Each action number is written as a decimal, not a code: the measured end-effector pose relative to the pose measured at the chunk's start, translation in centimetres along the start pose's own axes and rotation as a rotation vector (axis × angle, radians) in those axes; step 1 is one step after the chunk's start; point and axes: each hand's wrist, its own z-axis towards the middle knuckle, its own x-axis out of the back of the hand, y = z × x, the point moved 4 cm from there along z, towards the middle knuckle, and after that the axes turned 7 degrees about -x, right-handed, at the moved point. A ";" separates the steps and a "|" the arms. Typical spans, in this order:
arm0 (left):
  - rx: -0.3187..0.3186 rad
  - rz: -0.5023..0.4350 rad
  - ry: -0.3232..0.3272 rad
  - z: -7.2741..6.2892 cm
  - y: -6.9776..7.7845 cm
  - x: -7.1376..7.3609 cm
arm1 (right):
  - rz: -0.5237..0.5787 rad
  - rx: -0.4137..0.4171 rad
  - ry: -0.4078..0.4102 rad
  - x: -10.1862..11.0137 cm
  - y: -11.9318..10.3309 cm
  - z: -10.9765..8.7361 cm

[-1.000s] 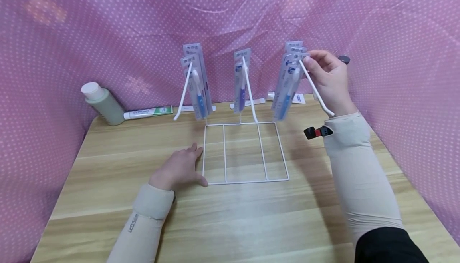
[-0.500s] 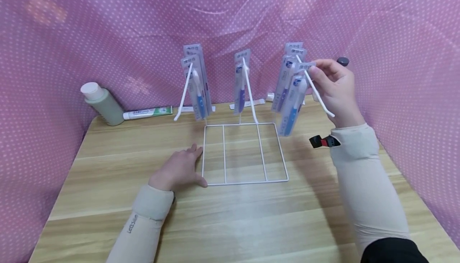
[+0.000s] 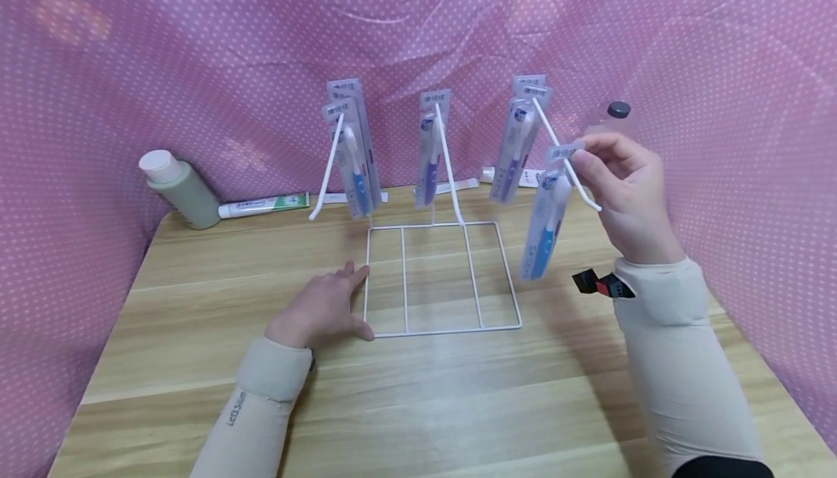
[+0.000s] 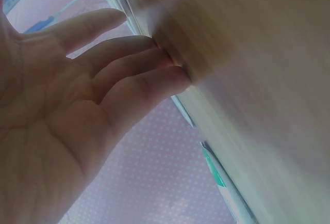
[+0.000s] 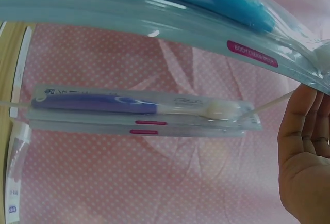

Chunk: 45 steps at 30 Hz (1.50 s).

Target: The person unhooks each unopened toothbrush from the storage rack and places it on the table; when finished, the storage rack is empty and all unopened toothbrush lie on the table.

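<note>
In the head view my right hand pinches the top card of a packaged blue toothbrush, which hangs near the outer end of the right hook of a white wire rack. The same pack fills the top of the right wrist view. Farther back on that hook hang packs with a purple toothbrush in front. My left hand rests on the table at the left side of the rack's base, thumb and fingers spread along the wire. Its fingertips meet the wood in the left wrist view.
Blue toothbrush packs hang on the left hook and a purple one on the middle hook. Along the back stand or lie a green bottle, a toothpaste tube and a dark-capped bottle. A pink dotted curtain surrounds the table.
My right hand has drawn the blue toothbrush pack outward along the right hook, toward me and down, apart from the packs behind it. The left hand has stayed at the base.
</note>
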 end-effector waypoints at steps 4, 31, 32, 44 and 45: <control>0.010 -0.004 -0.008 0.0 0.0 -0.1 | -0.025 0.025 -0.015 0.2 -0.5 -1.3; 0.029 -0.012 -0.012 0.2 0.2 -0.3 | 0.091 0.122 -0.101 0.8 -2.7 -5.6; 0.037 -0.016 -0.016 0.2 0.2 -0.2 | 0.125 0.128 -0.101 0.8 -2.8 -5.7; 0.025 -0.015 -0.011 0.2 0.3 -0.1 | 0.219 0.107 -0.030 5.8 -4.1 -7.5; 0.024 -0.012 -0.008 0.2 0.3 0.0 | 0.181 0.079 -0.018 6.5 -4.0 -7.6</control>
